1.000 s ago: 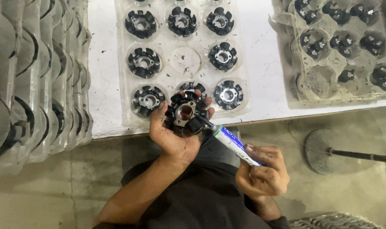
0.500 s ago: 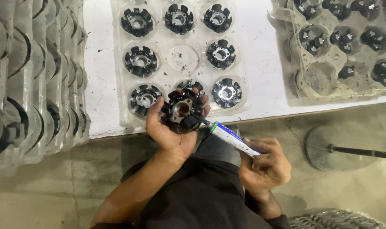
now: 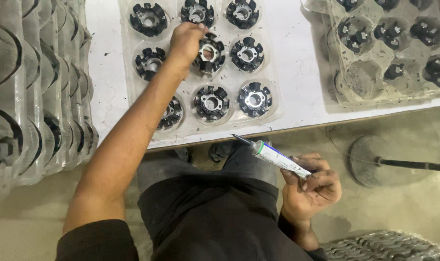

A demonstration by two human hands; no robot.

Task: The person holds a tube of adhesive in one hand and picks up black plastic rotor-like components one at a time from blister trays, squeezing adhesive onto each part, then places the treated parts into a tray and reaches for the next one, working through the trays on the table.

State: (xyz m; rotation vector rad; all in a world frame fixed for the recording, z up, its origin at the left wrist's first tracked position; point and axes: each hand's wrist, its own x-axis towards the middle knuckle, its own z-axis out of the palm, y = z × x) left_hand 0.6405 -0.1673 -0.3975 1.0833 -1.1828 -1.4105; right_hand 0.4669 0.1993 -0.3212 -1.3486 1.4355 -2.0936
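While the left hand (image 3: 185, 42) pinched a black stator (image 3: 210, 53) over the clear tray (image 3: 273, 104) on the tabletop (image 3: 106, 72), the right hand's (image 3: 311, 186) grip clasped a tube (image 3: 278, 158).

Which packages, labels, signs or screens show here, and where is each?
Tube: in the right hand, white with blue and green label bands, dark nozzle.
Clear tray: on the white table, moulded round pockets holding black parts; left hand over it.
Second tray: far right, crumpled.
Signs or screens: none.

white table (image 3: 302, 104) | dusty concrete floor (image 3: 394, 208) | even light
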